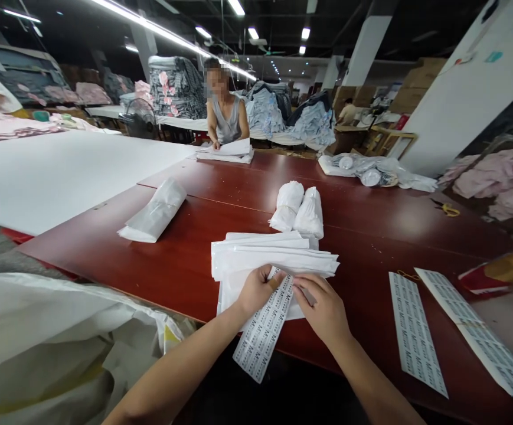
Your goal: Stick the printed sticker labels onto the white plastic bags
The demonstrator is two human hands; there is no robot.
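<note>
My left hand (258, 290) grips a strip-like sheet of printed labels (262, 330), thumb on top, near its upper end. The sheet hangs tilted over the table's front edge, with rows of a large "M" and small print. At the sheet's upper right corner, my right hand (322, 304) is closed, its thumb and fingertips pinching the edge; whether a single label has come loose there I cannot tell. Beneath both hands lies a stack of flat white plastic bags (260, 260), its layers fanned unevenly.
Two rolled white bundles (287, 206) stand behind the stack. A folded clear-plastic packet (156, 212) lies left. More label sheets (415, 330) are at right, with yellow-handled scissors (448, 208) farther back. Across the reddish table (221, 206), another person (228, 115) handles white sheets.
</note>
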